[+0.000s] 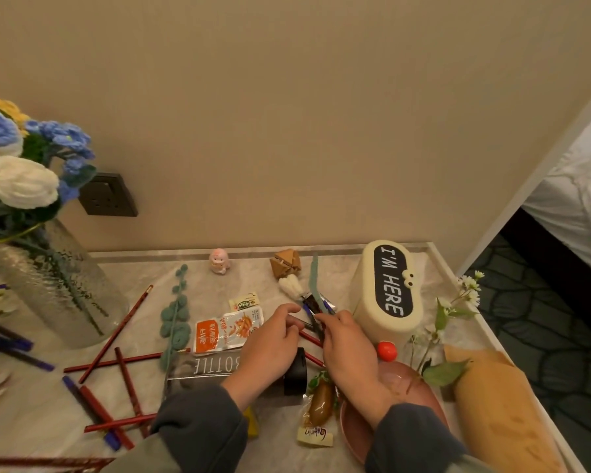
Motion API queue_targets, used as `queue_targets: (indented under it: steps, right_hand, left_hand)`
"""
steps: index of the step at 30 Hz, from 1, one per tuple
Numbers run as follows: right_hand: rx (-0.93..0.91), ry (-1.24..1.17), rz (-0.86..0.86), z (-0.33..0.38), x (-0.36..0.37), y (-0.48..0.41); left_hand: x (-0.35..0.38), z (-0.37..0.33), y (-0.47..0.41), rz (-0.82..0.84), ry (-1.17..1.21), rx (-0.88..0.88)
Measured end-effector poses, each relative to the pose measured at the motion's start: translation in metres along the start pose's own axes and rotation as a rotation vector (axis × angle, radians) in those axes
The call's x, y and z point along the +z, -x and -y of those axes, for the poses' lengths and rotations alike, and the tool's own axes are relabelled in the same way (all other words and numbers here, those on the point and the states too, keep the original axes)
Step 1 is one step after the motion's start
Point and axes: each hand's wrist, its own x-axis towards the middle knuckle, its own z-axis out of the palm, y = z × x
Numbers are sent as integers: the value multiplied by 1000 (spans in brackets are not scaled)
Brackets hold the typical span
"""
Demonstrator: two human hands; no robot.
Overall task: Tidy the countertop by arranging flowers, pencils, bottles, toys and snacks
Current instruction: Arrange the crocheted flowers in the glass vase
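Both hands in the middle of a marble worktop (48, 414), meeting over a small bundle of pencils. Left hand (270, 339) with fingers curled, pinching the end of a dark pencil (304, 325). Right hand (347, 346) closed around a few dark and blue pencils (316, 310) plus a teal fuzzy stem (314, 278) sticking up toward the wall. Grey sleeves on both arms.

Under the left wrist, a bottle (219, 368) lying on its side, black cap to the right, "BOTTLE" printed on it. Just beyond it, an orange-and-white snack packet (226, 331) and a little yellow sachet (243, 301). Another wrapped snack (319, 402) near the front edge, beside a pink plate (430, 401) sitting under the right wrist.

Red pencils (116, 339) scattered and crossed over the left half, a couple of blue ones (79, 396) mixed in. A teal knitted leaf sprig (174, 319) flat on the worktop next to them. Far left, a glass vase (58, 288) stuffed with blue, white and yellow yarn flowers (21, 155).

Along the back: a tiny pink figurine (219, 261), a wooden puzzle toy (285, 262), and a cream "I'M HERE" box (386, 291). Red ball (387, 349) just in front of the box. Small white daisies (468, 291) and a paper-wrapped loaf (502, 414) on the right.
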Motion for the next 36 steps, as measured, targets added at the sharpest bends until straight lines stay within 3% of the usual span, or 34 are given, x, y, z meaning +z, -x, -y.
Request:
queue_targets:
  steps: [10, 16, 22, 30, 36]
  right_hand:
    - [40, -263, -223, 28, -27, 8]
    - [5, -499, -284, 48, -46, 30]
    - [93, -716, -397, 49, -62, 76]
    - [276, -538, -411, 33, -61, 135]
    - [229, -755, -231, 41, -68, 134]
  left_hand:
    - [-22, -25, 5, -5, 359, 42]
    - [-39, -73, 13, 100, 642, 127]
    - [-23, -100, 38, 198, 854, 165]
    - [6, -107, 80, 346, 871, 162]
    - [-6, -99, 94, 290, 873, 80]
